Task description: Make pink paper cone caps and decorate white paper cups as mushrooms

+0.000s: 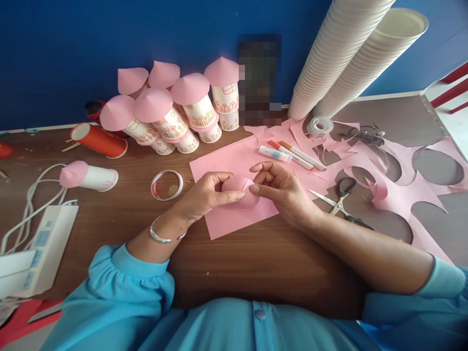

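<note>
A small round piece of pink paper (239, 185), curved with overlapping edges, is between my hands above a pink sheet (219, 226) on the brown table. My left hand (210, 192) pinches its left side, thumb across the front. On the right, my right hand (281, 190) pinches the paper's edge between thumb and fingers. Just beyond lie a glue tube (275, 154) and capped markers (302, 156). Open scissors (340, 202) rest to the right of my right hand.
Several decorated paper cups with pink cone tops (190, 89) stand at the back left. A tape ring (167, 185), red cup (100, 140) and power strip (49, 248) lie left. Tall cup stacks (336, 53), clear tape (320, 126) and pink scraps (402, 195) are right.
</note>
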A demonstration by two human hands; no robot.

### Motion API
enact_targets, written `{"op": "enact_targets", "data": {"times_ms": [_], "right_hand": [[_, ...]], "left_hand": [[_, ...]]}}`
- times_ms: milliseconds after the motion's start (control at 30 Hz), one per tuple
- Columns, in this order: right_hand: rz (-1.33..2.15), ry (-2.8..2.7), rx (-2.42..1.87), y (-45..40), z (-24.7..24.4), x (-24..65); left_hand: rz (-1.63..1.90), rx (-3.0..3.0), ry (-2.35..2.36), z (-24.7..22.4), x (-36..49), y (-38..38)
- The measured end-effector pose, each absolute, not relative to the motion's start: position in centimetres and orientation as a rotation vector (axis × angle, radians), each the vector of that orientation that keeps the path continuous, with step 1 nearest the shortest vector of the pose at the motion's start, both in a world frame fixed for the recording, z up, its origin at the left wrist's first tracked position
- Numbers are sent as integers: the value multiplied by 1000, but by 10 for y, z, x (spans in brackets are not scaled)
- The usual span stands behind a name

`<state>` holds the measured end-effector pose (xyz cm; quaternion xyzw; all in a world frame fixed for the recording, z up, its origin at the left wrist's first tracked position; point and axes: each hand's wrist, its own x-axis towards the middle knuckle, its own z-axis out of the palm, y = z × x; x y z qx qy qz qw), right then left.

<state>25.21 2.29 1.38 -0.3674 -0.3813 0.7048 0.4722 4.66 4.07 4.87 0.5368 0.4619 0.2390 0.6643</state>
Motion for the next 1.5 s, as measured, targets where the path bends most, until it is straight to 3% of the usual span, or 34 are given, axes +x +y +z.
{"op": "enact_targets", "data": {"times_ms": [700, 967, 1500], "right_hand": [[1736, -1175, -1103, 21, 21, 257], [1827, -987, -1066, 18, 19, 253], [1812, -1193, -1071, 14, 28, 256]], "left_hand": [[509, 1043, 1014, 42, 42, 44], [592, 926, 999, 53, 42, 41], [789, 1133, 1104, 48, 39, 44]]}}
